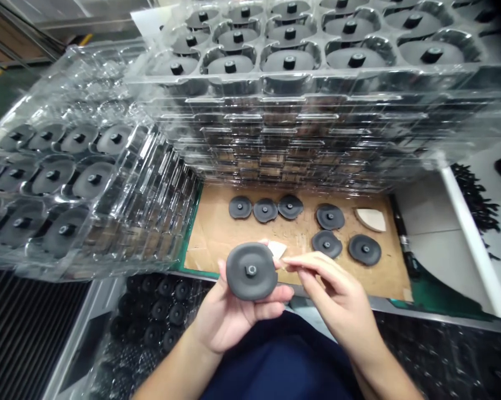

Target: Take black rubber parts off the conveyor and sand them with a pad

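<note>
My left hand (229, 314) holds a round grey rubber disc (250, 271) with a small hub in its middle, flat face toward me, above the near edge of the brown board (217, 233). My right hand (336, 300) hovers just right of the disc, fingers pinched together near a small white piece (276, 249) that shows beside the disc rim. Whether the fingers grip that piece is unclear. Several more grey discs (329, 216) lie loose on the board behind my hands.
Tall stacks of clear plastic trays (300, 128) filled with discs stand at the back and at the left (67, 183). A white wedge-shaped piece (372, 219) lies on the board's right. A bin of black parts (163, 311) sits below left.
</note>
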Motion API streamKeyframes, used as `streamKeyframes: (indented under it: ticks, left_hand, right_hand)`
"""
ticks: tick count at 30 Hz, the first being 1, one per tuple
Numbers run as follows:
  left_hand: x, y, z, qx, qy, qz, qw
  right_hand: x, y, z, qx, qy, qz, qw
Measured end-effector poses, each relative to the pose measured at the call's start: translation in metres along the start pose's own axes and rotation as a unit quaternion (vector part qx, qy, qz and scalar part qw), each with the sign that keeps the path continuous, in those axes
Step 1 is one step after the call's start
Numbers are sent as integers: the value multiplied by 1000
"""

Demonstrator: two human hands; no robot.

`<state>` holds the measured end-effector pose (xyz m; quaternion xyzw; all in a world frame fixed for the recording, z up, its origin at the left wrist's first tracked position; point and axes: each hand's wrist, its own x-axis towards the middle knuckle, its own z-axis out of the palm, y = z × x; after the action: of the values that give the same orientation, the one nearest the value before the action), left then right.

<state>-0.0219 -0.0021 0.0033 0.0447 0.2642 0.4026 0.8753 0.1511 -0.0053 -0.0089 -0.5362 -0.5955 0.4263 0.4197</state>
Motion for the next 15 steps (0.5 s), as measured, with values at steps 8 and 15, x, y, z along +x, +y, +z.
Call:
streamKeyframes:
  ticks: [8,15]
  left_hand:
    - [-7,1,-12,470,81,274,835]
    - [-17,6,-20,559,12,295,774]
  right_hand:
    - [-15,2,1,30,142,-9,989]
    - [-5,-18,-2,130,-109,58,984]
